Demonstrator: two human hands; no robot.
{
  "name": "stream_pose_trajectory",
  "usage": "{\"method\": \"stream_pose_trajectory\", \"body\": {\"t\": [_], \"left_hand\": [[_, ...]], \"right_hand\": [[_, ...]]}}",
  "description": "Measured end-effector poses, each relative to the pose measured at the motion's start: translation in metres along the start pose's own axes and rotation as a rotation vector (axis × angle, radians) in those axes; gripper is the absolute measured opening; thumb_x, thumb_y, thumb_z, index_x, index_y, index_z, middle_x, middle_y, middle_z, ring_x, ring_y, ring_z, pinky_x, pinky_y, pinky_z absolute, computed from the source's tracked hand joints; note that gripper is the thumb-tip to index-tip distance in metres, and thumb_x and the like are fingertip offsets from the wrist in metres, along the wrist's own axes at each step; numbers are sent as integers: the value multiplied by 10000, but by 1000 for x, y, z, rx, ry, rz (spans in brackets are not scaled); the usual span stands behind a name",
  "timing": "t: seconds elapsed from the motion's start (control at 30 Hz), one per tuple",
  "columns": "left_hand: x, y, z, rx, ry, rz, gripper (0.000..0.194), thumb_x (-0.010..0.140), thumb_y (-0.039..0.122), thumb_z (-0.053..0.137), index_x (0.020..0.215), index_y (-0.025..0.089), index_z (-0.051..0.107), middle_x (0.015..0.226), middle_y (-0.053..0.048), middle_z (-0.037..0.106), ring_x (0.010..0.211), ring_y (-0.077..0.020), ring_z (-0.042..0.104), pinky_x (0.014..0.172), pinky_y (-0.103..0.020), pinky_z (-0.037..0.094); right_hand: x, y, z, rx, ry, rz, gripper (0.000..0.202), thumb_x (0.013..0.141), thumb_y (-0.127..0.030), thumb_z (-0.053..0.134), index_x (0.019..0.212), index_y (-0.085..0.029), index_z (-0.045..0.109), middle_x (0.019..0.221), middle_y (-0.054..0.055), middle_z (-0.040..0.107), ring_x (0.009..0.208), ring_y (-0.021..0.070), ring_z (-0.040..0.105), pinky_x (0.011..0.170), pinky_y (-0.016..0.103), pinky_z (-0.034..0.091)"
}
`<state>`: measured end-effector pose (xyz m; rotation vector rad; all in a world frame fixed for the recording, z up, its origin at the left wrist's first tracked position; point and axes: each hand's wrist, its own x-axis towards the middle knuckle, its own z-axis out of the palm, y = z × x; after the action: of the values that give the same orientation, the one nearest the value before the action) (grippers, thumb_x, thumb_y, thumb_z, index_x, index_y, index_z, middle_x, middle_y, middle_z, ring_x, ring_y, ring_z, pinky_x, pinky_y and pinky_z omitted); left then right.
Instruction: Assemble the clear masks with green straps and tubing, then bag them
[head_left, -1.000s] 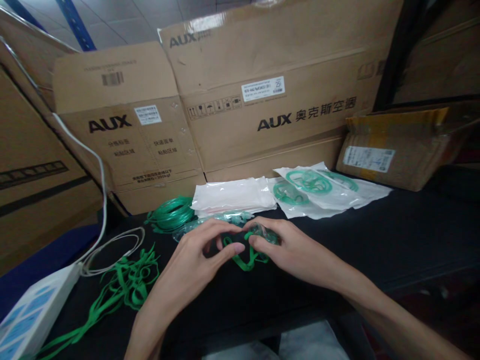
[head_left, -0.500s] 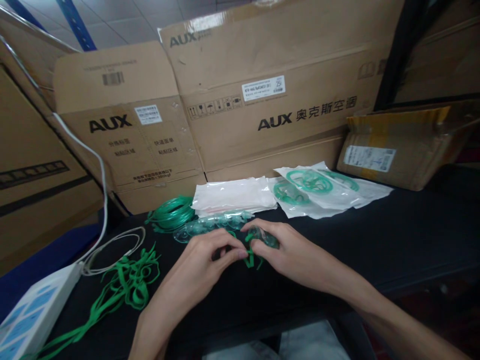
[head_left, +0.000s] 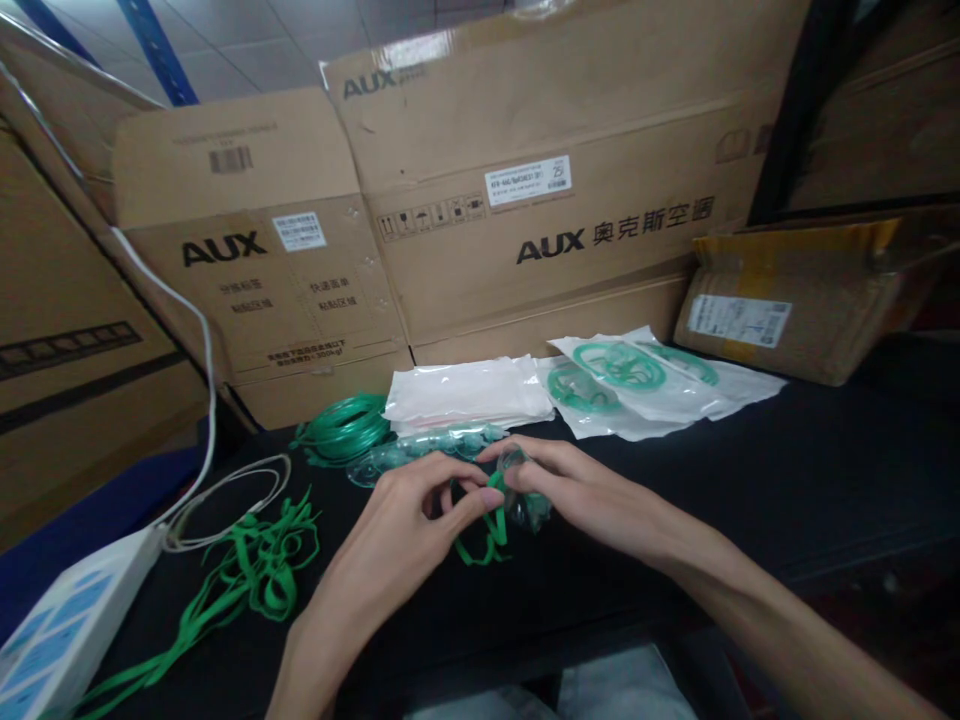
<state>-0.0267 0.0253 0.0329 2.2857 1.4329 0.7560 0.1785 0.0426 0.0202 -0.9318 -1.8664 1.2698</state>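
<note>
Between my hands is a clear greenish oxygen mask (head_left: 531, 508) with a green elastic strap (head_left: 489, 545) hanging in a loop below it. My left hand (head_left: 427, 510) pinches the strap between thumb and forefinger. Around the mask's upper edge close the fingers of my right hand (head_left: 570, 475), which partly hide it. Just behind my left hand lies a row of clear masks (head_left: 420, 448), nested together. Left of that row sits a coil of green tubing (head_left: 341, 428). A loose tangle of green elastic straps (head_left: 262, 560) lies on the black table at the left.
White packets (head_left: 469, 392) lie at the back, beside pouches holding green tubing (head_left: 637, 375). Large cardboard boxes (head_left: 450, 290) wall off the rear. A smaller taped carton (head_left: 780, 300) stands back right. At the left are a white cable (head_left: 206, 350) and a white-and-blue box (head_left: 75, 620).
The mask has turned in my right hand and shows lower. The strap loop now hangs further out to the left, and my left thumb has moved slightly up and right.
</note>
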Motion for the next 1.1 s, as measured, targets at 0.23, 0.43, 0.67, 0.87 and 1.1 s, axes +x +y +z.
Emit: {"method": "stream_pose_trajectory", "body": {"t": [0.23,0.43,0.67,0.87,1.1], "left_hand": [[0,0,3,28,-12,-22,198,929,368,619,841,247,748,737,52,687,650,-131,556,636,-236,379],[1,3,9,19,-30,-12,211,919,375,625,794,216,687,729,46,642,662,-129,550,631,-235,367],[-2,1,13,69,-41,-25,192,927,222,557,743,188,604,739,31,608,681,-131,531,669,-254,344],[-3,4,11,-3,-79,-31,290,973,318,498,717,190,542,675,49,531,627,-117,459,608,-252,320],[-8,11,1,-125,-202,-69,334,945,452,560,732,198,604,671,59,532,647,-115,443,593,-242,319]], "right_hand": [[3,1,12,-101,208,-42,145,862,-231,483,984,-217,561,881,-5,566,870,180,535,791,304,401],[6,9,23,-95,282,-92,114,796,-194,495,905,-222,501,813,-30,517,794,160,504,739,284,382],[8,13,32,-184,327,-142,190,747,-189,602,896,-220,487,772,-49,503,707,138,478,658,252,364],[9,14,28,-306,378,-291,163,809,-145,608,901,-212,492,823,-34,557,741,131,533,697,234,389],[12,16,19,-311,432,-330,150,854,-167,603,918,-222,479,791,-45,519,710,129,505,671,234,382]]}}
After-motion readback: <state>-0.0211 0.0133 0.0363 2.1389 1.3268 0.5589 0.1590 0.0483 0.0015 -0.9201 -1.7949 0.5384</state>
